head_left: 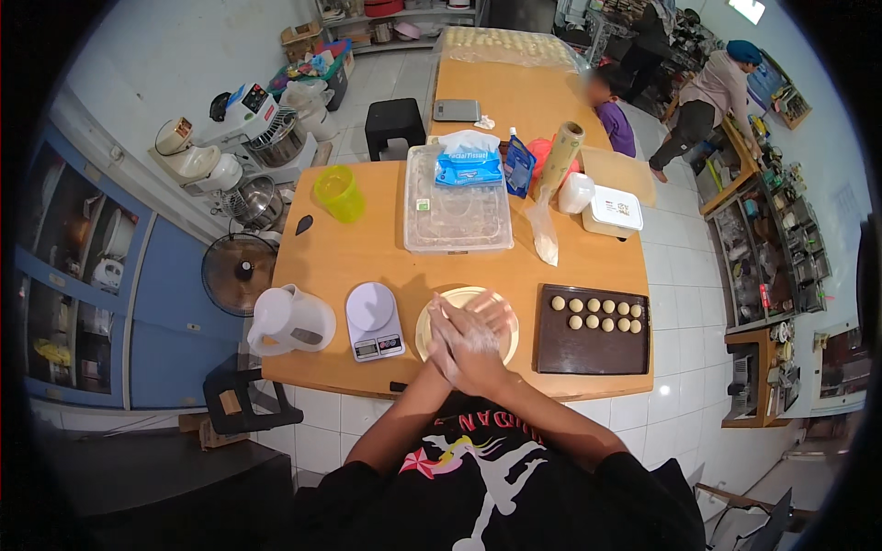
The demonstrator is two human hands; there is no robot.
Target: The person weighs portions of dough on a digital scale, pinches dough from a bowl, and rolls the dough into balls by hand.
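My left hand (442, 342) and my right hand (475, 346) are pressed palm to palm, the right lying over the left. White flour or dough dusts the skin. Whatever is between the palms, if anything, is hidden. Right below them sits a round pale-yellow bowl (512, 342), its inside mostly covered by my hands. To the right lies a dark brown baking tray (593, 354) with two rows of small round dough balls (593, 323) toward its far side. On the left is a white digital kitchen scale (372, 312) with a round platform.
A white jug (292, 320) stands at the table's left edge, a yellow-green cup (340, 194) behind it. Farther back are a lidded clear container (457, 216) topped by a tissue pack (468, 159), a plastic-wrap roll (562, 156) and a white tub (613, 211). Other people are at the back right.
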